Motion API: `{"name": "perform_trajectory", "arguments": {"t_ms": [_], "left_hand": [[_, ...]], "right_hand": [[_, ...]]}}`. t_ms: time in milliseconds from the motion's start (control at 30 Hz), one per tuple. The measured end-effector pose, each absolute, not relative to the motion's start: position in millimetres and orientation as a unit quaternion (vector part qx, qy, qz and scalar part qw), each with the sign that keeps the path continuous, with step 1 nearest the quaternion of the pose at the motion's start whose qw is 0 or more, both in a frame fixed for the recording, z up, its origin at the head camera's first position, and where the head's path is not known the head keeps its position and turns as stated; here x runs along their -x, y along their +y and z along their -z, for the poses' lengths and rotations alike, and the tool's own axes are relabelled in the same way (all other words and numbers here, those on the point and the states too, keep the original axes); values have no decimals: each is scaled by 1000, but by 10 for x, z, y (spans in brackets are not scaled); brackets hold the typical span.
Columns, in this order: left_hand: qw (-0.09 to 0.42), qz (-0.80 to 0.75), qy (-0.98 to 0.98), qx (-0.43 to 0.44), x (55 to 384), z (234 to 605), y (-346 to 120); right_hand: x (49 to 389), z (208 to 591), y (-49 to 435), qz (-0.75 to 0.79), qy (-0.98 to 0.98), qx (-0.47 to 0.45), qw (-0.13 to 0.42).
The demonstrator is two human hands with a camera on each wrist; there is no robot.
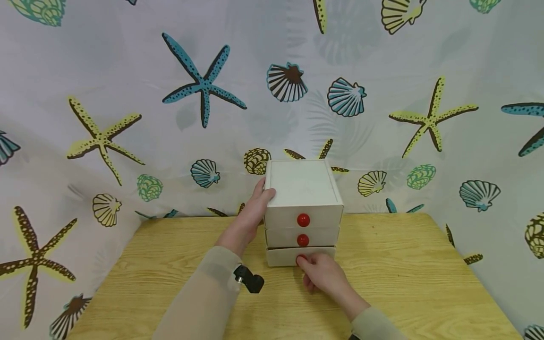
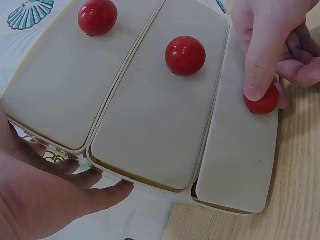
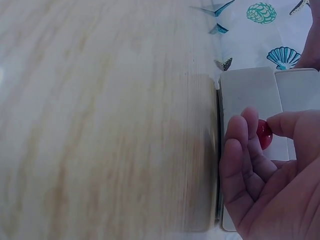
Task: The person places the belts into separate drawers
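A white box of three stacked drawers (image 1: 302, 184) stands on the table, each drawer front bearing a round red knob. Thumb and fingers of my right hand (image 1: 325, 274) pinch the lowest knob (image 2: 262, 104). That bottom drawer (image 1: 278, 258) sits slightly forward, a thin dark gap showing along its upper edge. Flat against the box's left side rests my left hand (image 1: 250, 210), its fingers extended and the thumb near the top edge. The middle knob (image 1: 302, 240) and top knob (image 1: 303, 220) are untouched, and both their drawers look closed. What the drawers contain is hidden.
The wooden table (image 1: 395, 269) extends to both sides and in front of the box. Behind it hangs a white cloth (image 1: 255, 28) printed with starfish and shells, close to the box's back. A small black device (image 1: 248, 278) is on my left wrist.
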State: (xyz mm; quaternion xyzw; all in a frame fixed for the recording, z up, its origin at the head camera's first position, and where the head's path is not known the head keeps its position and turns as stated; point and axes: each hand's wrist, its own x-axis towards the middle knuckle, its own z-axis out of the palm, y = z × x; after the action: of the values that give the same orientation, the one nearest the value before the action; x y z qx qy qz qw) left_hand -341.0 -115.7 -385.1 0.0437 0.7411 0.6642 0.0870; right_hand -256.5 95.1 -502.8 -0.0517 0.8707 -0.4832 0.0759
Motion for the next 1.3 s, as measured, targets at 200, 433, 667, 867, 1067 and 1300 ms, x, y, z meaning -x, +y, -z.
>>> {"name": "perform_trajectory", "arguments": {"t_ms": [200, 433, 667, 867, 1067, 1300], "left_hand": [[85, -666, 740, -45, 3415, 3875, -1152], [86, -667, 739, -42, 3411, 3892, -1159], [84, -668, 738, -44, 3408, 3913, -1168], [85, -665, 740, -49, 3422, 3877, -1181], [89, -661, 743, -56, 3422, 3848, -1192], [86, -662, 742, -57, 3418, 3867, -1214]], "right_hand": [[2603, 5041, 947, 484, 871, 48, 72], [2615, 5062, 929, 497, 863, 44, 78], [2628, 5092, 921, 491, 866, 41, 81], [2640, 5108, 919, 482, 872, 43, 73], [2632, 5089, 917, 479, 875, 42, 58], [2611, 5079, 940, 487, 870, 51, 62]]}}
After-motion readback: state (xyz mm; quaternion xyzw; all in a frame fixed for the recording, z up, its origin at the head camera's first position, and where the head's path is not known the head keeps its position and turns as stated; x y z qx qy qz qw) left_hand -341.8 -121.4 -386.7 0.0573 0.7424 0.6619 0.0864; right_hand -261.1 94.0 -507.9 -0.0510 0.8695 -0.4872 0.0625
